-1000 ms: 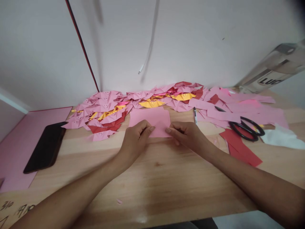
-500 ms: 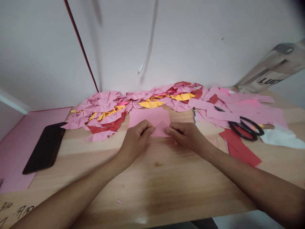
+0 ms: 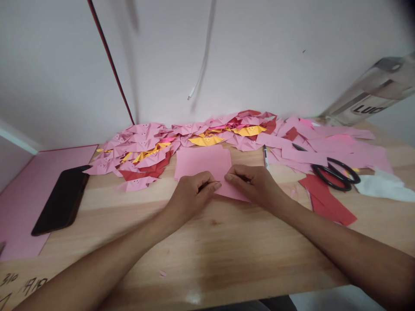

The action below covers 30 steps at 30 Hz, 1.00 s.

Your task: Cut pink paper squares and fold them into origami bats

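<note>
Between my hands is a piece of pink paper (image 3: 234, 191), its outline partly hidden by my fingers. My left hand (image 3: 198, 189) pinches it with thumb and bent fingers, and my right hand (image 3: 250, 181) pinches it close by on the other side. Just beyond them, a stack of square pink paper (image 3: 202, 160) lies flat on the wooden table (image 3: 194, 268). Behind that stack spreads a heap of folded pink paper shapes (image 3: 142, 144) with small dots drawn on them. Some yellow folded shapes (image 3: 206, 141) and red ones lie among them.
Black-handled scissors (image 3: 335, 174) rest at the right on pink paper strips (image 3: 304, 155), near red paper pieces (image 3: 333, 201) and a white tissue (image 3: 384, 185). A pen (image 3: 265, 156) lies closer in. At the left, a black phone (image 3: 61, 200) overlaps a large pink sheet (image 3: 19, 211). A bottle (image 3: 376, 93) stands back right.
The held paper's upright pointed corner is no longer visible; more of its edge now shows below my right hand. My left hand has shifted slightly right and nearer to me.
</note>
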Tool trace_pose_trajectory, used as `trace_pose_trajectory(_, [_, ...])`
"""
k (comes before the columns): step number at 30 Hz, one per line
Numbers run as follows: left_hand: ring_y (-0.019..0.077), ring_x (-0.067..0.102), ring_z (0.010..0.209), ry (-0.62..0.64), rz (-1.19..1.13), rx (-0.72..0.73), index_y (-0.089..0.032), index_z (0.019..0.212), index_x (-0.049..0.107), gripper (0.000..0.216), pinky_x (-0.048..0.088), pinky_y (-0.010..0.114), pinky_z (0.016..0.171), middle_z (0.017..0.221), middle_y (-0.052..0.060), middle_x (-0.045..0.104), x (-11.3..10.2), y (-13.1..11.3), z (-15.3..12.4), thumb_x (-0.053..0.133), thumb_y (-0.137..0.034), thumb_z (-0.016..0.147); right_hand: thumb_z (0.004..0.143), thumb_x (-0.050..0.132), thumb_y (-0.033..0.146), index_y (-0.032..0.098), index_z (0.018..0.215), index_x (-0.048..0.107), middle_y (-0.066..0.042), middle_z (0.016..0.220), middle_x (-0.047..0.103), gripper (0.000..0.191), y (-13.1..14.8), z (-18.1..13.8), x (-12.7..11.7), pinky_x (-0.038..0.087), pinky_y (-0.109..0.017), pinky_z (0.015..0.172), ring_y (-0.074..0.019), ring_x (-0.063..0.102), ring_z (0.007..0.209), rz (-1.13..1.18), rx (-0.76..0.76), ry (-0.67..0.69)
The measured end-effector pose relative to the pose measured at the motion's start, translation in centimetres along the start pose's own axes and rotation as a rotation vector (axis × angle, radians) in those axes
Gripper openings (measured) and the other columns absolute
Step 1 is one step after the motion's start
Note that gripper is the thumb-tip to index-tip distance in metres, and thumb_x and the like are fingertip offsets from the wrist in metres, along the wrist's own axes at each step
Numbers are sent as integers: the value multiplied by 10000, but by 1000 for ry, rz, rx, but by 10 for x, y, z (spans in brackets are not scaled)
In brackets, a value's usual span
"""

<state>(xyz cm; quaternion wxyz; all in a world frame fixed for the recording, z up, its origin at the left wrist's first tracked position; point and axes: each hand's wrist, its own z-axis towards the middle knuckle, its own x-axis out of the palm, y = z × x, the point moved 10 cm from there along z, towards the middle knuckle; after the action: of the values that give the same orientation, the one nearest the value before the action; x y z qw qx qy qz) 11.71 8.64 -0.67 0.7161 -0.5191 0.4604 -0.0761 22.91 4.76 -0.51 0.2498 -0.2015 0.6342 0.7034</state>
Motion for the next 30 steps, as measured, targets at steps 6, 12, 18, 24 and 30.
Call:
trace_pose_trajectory(6, [87,379,544,-58,21,5,-170,633,451,282,288,221,544,567,-54,431,-8,-2,-1,489,-305,877,871,505,414,195,572,316,42,561,286,416,-8,0,-12,225,-246,485,-94,284,540,8,57,-122])
trace_pose_trajectory(12, [80,347,530,-44,31,16,-169,590,368,360,267,222,527,534,-58,348,-5,-3,-1,470,-329,896,876,494,411,199,569,273,40,564,253,434,-4,0,-15,209,-247,475,-93,260,538,5,59,-135])
trace_pose_trajectory(18, [73,409,520,13,-139,-1,-172,739,501,234,325,206,531,581,-53,466,5,-3,-3,475,-338,901,891,457,451,199,570,276,40,571,254,446,-7,0,-4,205,-252,475,-93,263,533,95,57,-41])
trace_pose_trajectory(24, [59,438,445,100,-507,-114,-170,734,474,280,306,188,441,578,-37,513,12,12,-1,500,-400,892,938,364,481,195,701,432,13,683,463,378,-6,-1,2,331,-242,543,-116,419,609,298,87,34])
trace_pose_trajectory(30, [58,449,443,131,-701,-173,-164,732,482,294,306,186,432,576,-30,515,15,20,2,553,-417,864,940,398,456,197,841,505,-5,765,546,297,3,-2,9,385,-234,583,-122,494,663,439,51,114])
